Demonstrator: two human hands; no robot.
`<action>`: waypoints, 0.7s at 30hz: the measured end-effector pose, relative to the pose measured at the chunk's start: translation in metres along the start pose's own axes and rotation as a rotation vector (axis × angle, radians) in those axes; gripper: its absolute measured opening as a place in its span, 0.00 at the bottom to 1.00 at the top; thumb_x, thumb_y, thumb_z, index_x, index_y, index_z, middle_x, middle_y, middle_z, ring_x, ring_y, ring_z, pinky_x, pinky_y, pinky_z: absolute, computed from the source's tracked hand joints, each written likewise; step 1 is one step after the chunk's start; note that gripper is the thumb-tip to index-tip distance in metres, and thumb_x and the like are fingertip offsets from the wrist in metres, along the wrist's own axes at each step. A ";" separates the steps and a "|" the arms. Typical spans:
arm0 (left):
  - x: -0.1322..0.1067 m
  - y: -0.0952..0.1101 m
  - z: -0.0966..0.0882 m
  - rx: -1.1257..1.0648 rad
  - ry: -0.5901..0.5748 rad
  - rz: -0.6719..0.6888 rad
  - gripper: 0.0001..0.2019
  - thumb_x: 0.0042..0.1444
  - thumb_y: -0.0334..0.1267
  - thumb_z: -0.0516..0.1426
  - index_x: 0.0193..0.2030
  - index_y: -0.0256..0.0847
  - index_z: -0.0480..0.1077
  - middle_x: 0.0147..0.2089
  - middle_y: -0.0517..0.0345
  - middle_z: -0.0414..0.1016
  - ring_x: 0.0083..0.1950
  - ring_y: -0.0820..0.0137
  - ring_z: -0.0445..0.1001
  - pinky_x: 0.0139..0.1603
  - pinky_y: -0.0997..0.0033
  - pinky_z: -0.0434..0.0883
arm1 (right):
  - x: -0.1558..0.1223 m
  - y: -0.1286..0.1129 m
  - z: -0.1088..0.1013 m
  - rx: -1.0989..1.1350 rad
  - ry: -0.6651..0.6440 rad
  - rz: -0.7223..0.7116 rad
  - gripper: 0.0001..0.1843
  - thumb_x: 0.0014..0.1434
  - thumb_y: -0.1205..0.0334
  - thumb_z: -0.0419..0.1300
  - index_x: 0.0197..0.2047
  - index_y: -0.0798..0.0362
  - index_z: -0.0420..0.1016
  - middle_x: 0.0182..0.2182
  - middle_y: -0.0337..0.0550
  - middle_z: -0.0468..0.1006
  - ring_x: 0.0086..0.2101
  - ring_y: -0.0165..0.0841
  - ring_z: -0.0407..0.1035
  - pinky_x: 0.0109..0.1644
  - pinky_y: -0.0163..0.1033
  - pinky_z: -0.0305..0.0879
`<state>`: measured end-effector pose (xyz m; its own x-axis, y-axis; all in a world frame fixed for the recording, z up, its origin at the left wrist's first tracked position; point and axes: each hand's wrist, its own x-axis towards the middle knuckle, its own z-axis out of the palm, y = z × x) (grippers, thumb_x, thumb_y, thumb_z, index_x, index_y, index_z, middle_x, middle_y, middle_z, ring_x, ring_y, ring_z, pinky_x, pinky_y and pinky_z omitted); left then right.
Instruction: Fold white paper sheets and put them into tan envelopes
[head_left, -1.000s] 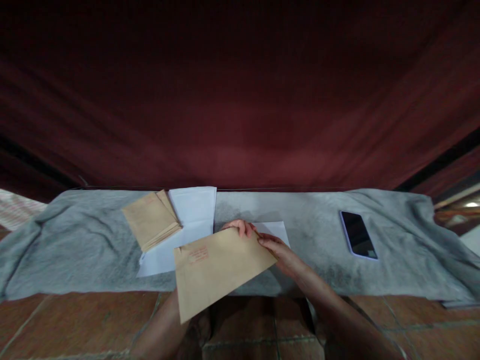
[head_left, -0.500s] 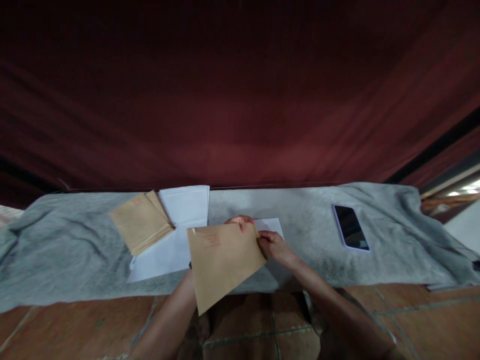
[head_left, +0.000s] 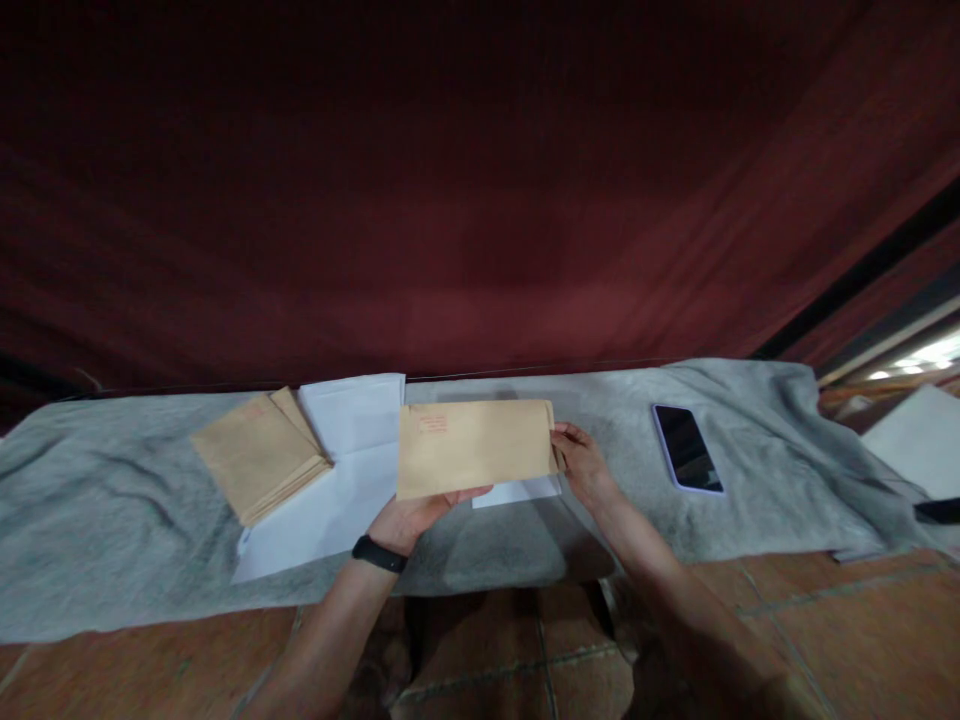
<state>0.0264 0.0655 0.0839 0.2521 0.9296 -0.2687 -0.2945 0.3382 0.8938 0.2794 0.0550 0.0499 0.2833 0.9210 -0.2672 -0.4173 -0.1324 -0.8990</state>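
A brown paper envelope (head_left: 480, 450) with a small red stamp at its upper left is held up above the cloth. My left hand (head_left: 424, 512) supports it from below; most of its fingers are hidden behind the envelope, and a black band circles the wrist. At the envelope's right edge, my right hand (head_left: 581, 460) pinches with thumb and fingers. Under the envelope, part of a white paper (head_left: 517, 490) shows on the cloth. To the left lies a stack of brown envelopes (head_left: 259, 455), partly on top of white sheets (head_left: 352, 430).
A grey cloth (head_left: 622, 510) covers the long narrow surface. A phone with a pale purple case (head_left: 688, 448) lies on the right. Behind hangs a dark red curtain (head_left: 480, 250). Tiled floor (head_left: 510, 640) is visible below the front edge.
The envelope has turned from a slanted position to nearly level and risen away from me. My left hand has moved from behind its top to beneath its lower edge; my right hand still grips the right edge.
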 end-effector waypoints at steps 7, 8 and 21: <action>0.015 0.018 -0.018 -0.270 0.086 -0.171 0.30 0.57 0.62 0.61 0.55 0.38 0.76 0.47 0.45 0.84 0.55 0.49 0.81 0.54 0.49 0.79 | 0.004 -0.003 -0.006 0.018 0.038 -0.056 0.16 0.41 0.52 0.73 0.31 0.48 0.75 0.26 0.35 0.80 0.32 0.36 0.75 0.35 0.38 0.68; 0.014 0.021 -0.019 -0.213 0.093 -0.169 0.29 0.56 0.59 0.64 0.55 0.38 0.76 0.46 0.45 0.85 0.53 0.50 0.82 0.53 0.51 0.79 | 0.003 -0.004 -0.007 0.014 0.020 -0.049 0.15 0.42 0.51 0.73 0.31 0.48 0.76 0.26 0.36 0.80 0.33 0.36 0.75 0.36 0.38 0.68; 0.021 0.033 -0.032 0.055 0.080 -0.130 0.23 0.45 0.43 0.73 0.47 0.38 0.78 0.38 0.49 0.85 0.38 0.56 0.85 0.38 0.62 0.82 | -0.015 -0.022 -0.007 -0.177 -0.427 0.066 0.13 0.45 0.54 0.74 0.34 0.50 0.85 0.28 0.39 0.84 0.38 0.42 0.80 0.42 0.43 0.73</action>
<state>-0.0077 0.1010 0.0958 0.2095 0.8880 -0.4094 -0.2124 0.4500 0.8674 0.2903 0.0414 0.0712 -0.1353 0.9719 -0.1925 -0.2581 -0.2221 -0.9402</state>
